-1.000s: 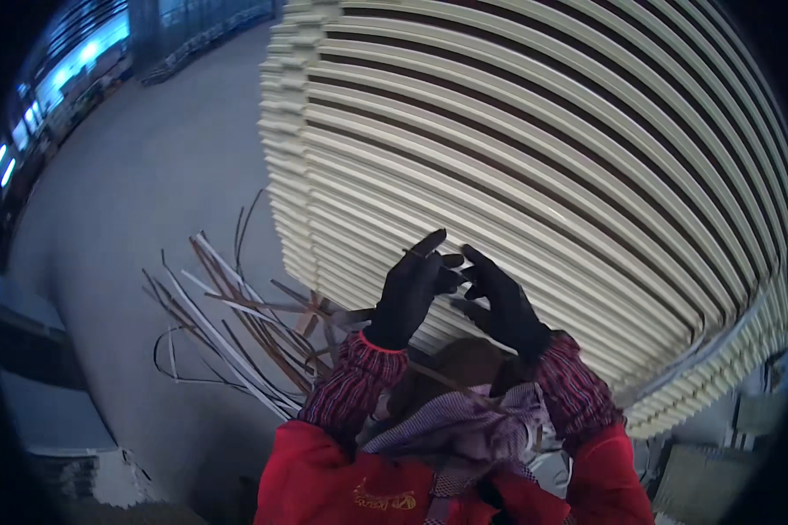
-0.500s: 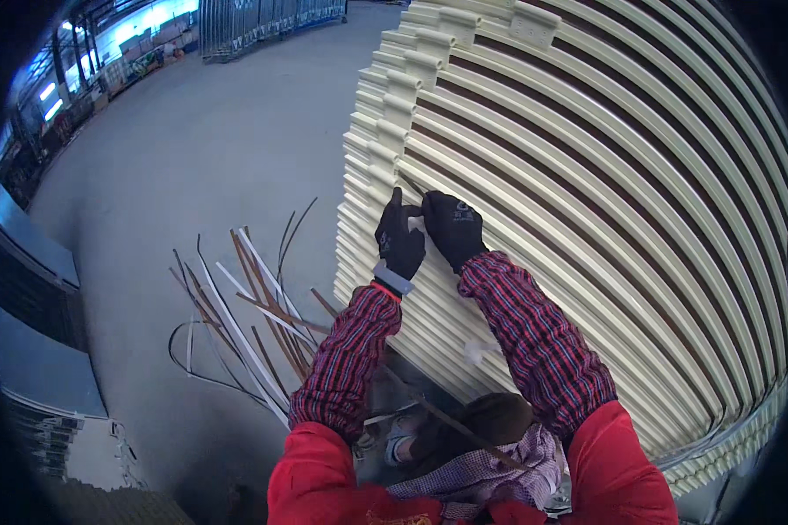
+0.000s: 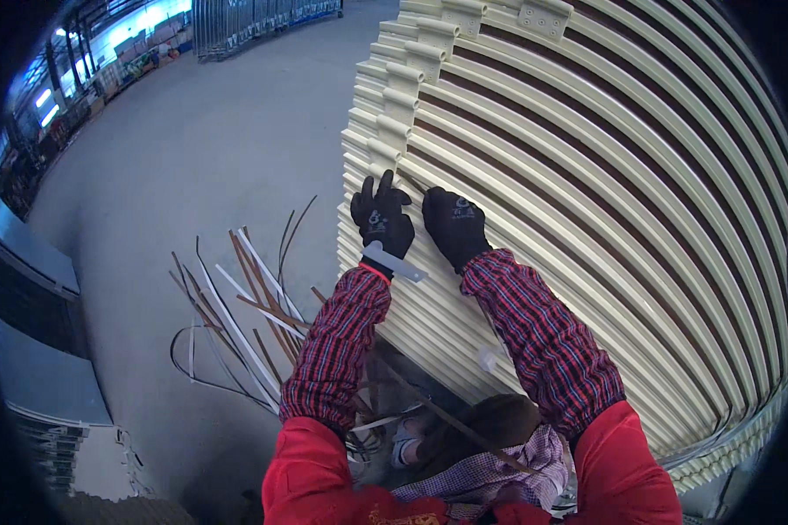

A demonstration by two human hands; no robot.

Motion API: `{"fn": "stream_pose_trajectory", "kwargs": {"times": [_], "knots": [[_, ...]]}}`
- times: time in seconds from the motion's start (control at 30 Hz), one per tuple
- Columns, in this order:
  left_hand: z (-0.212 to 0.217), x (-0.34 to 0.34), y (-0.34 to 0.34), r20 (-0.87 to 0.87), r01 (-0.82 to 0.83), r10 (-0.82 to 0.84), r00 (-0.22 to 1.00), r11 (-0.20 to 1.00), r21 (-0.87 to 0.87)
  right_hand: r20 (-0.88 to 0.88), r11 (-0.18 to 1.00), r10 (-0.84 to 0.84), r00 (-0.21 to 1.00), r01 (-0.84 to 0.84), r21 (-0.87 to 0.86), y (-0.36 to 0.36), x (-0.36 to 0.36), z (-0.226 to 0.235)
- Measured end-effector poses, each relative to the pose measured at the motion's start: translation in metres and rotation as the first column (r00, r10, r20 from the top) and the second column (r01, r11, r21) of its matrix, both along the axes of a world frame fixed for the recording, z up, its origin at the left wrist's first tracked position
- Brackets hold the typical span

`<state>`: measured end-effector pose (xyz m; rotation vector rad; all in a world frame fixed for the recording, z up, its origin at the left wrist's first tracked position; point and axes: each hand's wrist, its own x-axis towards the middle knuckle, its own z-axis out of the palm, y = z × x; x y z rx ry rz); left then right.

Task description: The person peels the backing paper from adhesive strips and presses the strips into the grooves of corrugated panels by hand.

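The left hand (image 3: 383,214), in a black glove, is placed over the left portion of a stack of cream slats (image 3: 587,210), close to the slat ends. Its grip is observed to be loose, with fingers parted and thumb held out; whether the slats are touched by the fingertips cannot be determined. The right hand (image 3: 455,226), similarly gloved, is positioned just beside it, over the same slats. Its grip is closed with the fingers curled, and a thin dark strip (image 3: 414,182), seen to extend up and left toward the slat ends, is held at the fingertips. A flat grey piece (image 3: 396,262) is noted across the left wrist. Loose brown, white and dark strips (image 3: 252,302) are scattered on the floor (image 3: 175,157), left of the stack.
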<state>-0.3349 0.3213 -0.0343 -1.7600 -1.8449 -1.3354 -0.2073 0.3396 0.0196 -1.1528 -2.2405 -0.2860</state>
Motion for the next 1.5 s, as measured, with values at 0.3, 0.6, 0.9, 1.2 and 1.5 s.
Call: {"fn": "stream_pose_trajectory", "kwargs": {"times": [0.3, 0.6, 0.9, 1.2, 1.5], "knots": [[0.028, -0.011, 0.008, -0.266, -0.085, 0.037, 0.963, 0.982, -0.168, 0.013, 0.995, -0.016, 1.0, 0.017, -0.098, -0.001, -0.008, 0.004], [0.022, -0.028, 0.03, -0.38, -0.078, -0.147, 0.913, 0.852, -0.518, -0.133, 0.896, 0.117, 0.984, -0.162, -0.414, -0.085, 0.122, -0.023], [0.021, -0.009, 0.025, -0.091, 0.14, -0.153, 0.984, 0.981, -0.132, -0.149, 0.619, -0.415, 0.898, 0.158, -0.769, -0.271, 0.41, 0.02], [0.017, 0.042, 0.03, -0.142, -0.374, 0.349, 0.926, 0.899, -0.228, -0.022, 0.656, -0.754, 0.657, 0.75, -0.083, -0.266, 0.486, 0.011], [-0.042, 0.224, -0.019, 0.201, -0.084, 0.068, 0.977, 0.994, 0.075, -0.02, 0.702, -0.709, 0.705, 0.709, 0.068, -0.267, 0.493, 0.004]]}}
